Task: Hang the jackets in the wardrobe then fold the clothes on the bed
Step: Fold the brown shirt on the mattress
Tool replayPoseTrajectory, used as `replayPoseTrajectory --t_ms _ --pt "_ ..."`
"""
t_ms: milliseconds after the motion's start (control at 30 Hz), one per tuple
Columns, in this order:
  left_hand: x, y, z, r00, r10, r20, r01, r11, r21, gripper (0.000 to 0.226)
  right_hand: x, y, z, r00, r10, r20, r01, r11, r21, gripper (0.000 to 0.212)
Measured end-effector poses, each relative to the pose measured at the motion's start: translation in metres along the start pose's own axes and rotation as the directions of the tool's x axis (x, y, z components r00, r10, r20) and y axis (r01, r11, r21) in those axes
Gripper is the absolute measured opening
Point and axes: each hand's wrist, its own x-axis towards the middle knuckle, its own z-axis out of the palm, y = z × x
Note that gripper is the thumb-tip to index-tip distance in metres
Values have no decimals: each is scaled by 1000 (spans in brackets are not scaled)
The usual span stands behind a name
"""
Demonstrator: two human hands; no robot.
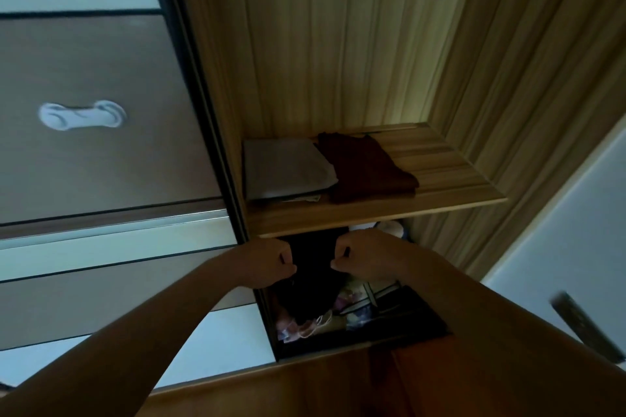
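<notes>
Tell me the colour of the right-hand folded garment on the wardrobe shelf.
The garment is dark maroon; the head view shows it best.

Dim room, wood-grain wardrobe (338, 44), panelled sliding door (101, 162) left, white door (559, 230) right, wooden floor (305, 393).

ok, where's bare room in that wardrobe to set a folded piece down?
Bare: the shelf right of the dark red folded garment, up to the side wall, plus its front strip. The grey folded garment fills the left. Below it's crowded: left hand and right hand grip a black garment over a cluttered compartment.
</notes>
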Motion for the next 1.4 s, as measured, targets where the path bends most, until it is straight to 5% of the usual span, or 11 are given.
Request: replayPoseTrajectory --t_ms 400,733,967,1200,1400 --pt "-82 6 -31 984 -104 -148 108 994 19 27 -29 -69 -17 995 -101 -24 96 980 -173 50" --pt "-151 -64 -74 867 -329 -375 286 943 -167 43 25 -192 -59 916 -314 -249 283 947 -153 48" --pt "-167 -101 -87 839 -390 -380 343 920 -187 41 70 -229 -87 931 -79 -356 71 997 -36 23" --pt "-151 -102 -109 831 -318 -457 294 947 -127 38 98 -219 -85 944 47 -328 50 958 281 35" --pt "-131 -96 -130 809 -277 -518 245 961 -131 38 105 -212 -83 903 27 -428 86 966 243 19"
